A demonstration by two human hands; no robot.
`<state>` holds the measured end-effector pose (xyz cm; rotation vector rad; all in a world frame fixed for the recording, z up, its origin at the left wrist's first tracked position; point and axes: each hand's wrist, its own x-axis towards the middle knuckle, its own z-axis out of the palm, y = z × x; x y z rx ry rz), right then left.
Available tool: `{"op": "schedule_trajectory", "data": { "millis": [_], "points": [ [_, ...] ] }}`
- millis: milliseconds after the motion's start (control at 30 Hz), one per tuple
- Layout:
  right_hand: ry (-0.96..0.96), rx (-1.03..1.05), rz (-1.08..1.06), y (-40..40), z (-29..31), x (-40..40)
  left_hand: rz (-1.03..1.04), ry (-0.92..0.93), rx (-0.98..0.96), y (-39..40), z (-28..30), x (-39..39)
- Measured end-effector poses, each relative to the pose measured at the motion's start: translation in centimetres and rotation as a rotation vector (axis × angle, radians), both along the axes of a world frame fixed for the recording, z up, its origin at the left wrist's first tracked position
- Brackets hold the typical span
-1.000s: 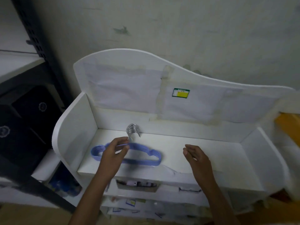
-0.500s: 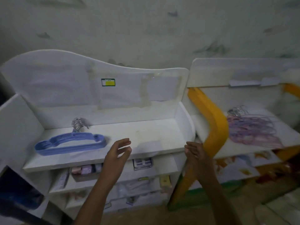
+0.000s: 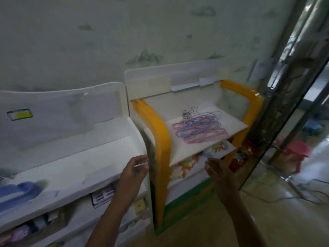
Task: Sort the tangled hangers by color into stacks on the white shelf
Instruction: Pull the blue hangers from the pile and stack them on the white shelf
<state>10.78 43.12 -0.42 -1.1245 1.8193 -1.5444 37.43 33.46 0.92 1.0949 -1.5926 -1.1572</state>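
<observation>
A tangled pile of pink and blue hangers (image 3: 199,128) with metal hooks lies on the top board of the yellow-framed shelf (image 3: 160,139) at centre right. A stack of blue hangers (image 3: 19,191) rests on the white shelf (image 3: 85,168) at the far left edge, blurred. My left hand (image 3: 133,173) hovers with loose fingers in front of the white shelf's right end, holding nothing. My right hand (image 3: 219,172) reaches toward the front edge of the yellow shelf, below the tangled pile, fingers relaxed and empty.
Lower tiers of both shelves hold small boxes and printed cards (image 3: 103,195). A glass door with a metal frame (image 3: 288,97) stands at the right, with a pink stool (image 3: 297,152) behind it. A cable (image 3: 284,198) runs over the tiled floor.
The view has swung right from the white shelf to the yellow-framed one. My left hand let go of the blue hangers, and both empty hands moved right toward the tangled pile.
</observation>
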Motion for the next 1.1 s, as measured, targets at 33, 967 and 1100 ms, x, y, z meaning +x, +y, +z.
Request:
{"op": "schedule_trajectory", "data": {
  "millis": [33,967,1100],
  "points": [
    [-0.002,0.011,-0.016,0.4,-0.1,-1.1,-0.023,0.013,0.01,-0.3,0.0,-1.4],
    [0.08,0.14,-0.074,-14.1,-1.5,-25.1,0.018,0.117,0.163,-19.5,-5.4,-25.8],
    [-0.004,0.118,-0.006,-17.0,-2.0,-26.6,0.102,0.077,0.169,-20.4,-6.5,-26.3]
  ]
}}
